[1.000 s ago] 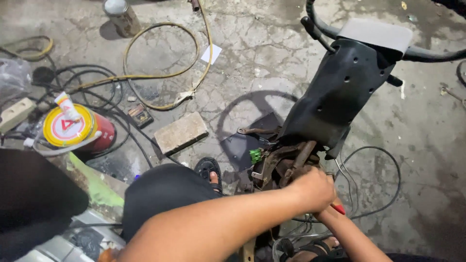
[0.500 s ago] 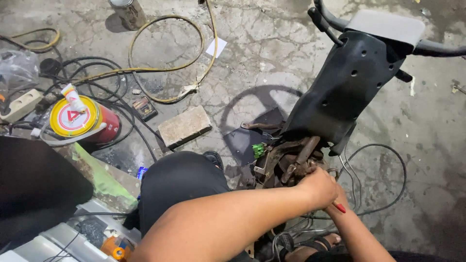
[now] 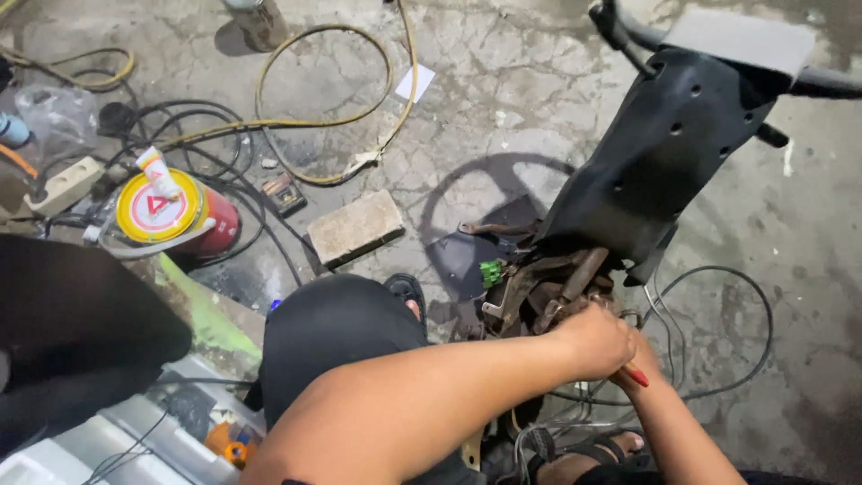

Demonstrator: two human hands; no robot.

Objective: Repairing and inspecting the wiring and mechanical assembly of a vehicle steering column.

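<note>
Left hand [image 3: 594,339]: closed into a fist over the rusty metal parts at the near end of the motorcycle frame; fingers curled tight together, what they clasp is hidden under the hand.
Right hand [image 3: 639,357]: mostly covered by the left hand, just to its right; fingers wrapped round a red-handled tool [image 3: 636,376], of which only the red tip shows below the fist.
Rusty frame parts [image 3: 548,287]: brown tubes and brackets, centre-right of the scene, touching the left hand on its far side; a small green connector [image 3: 490,273] sits at their left edge.
Black body panel [image 3: 664,162]: dark perforated cover rising to the far right from the rusty parts, topped by a grey flat piece [image 3: 741,38].
Loose wires [image 3: 718,332]: thin grey loops on the concrete floor [image 3: 539,108], right of and near the hands.
Knee [image 3: 332,341]: in black cloth, near centre, left of the hands; a sandalled foot [image 3: 409,296] shows just beyond it.
Brick [image 3: 356,227]: flat grey block on the floor, left of the frame.
Yellow-lidded can [image 3: 166,211]: red-sided, left side, a small tube [image 3: 158,172] lying on its lid.
Yellow hose [image 3: 323,90]: coiled on the floor, far left of centre, among black cables [image 3: 180,126].
White paper scrap [image 3: 415,83]: far, beside the hose.
</note>
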